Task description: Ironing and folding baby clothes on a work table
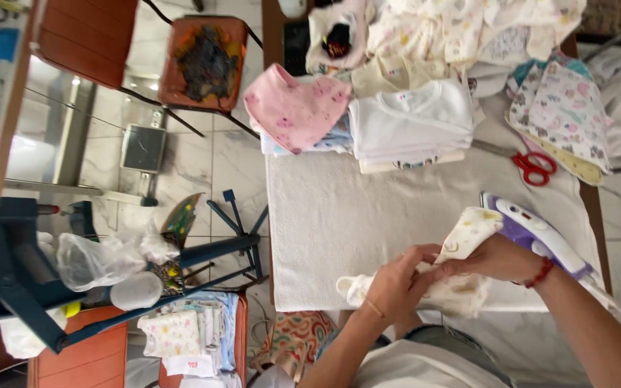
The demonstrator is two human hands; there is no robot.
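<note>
Head view: both hands, left hand (pixel 395 286) and right hand (pixel 489 259), pinch small printed garment (pixel 461 267) flat over table (pixel 339 230), iron (pixel 540 233) just beside for reach.

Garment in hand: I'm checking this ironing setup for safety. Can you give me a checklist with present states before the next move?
1. Both hands on the garment: ok, left hand and right hand pinch it.
2. Iron apart from the hands: not ok, it lies right beside the right hand.
3. Iron on or off: cannot tell.
4. Scissors out of the way: ok, beyond the iron, near the patterned cloth.
5. Bare towel to lay it on: ok.
6. Folded stack steady: ok.
</note>
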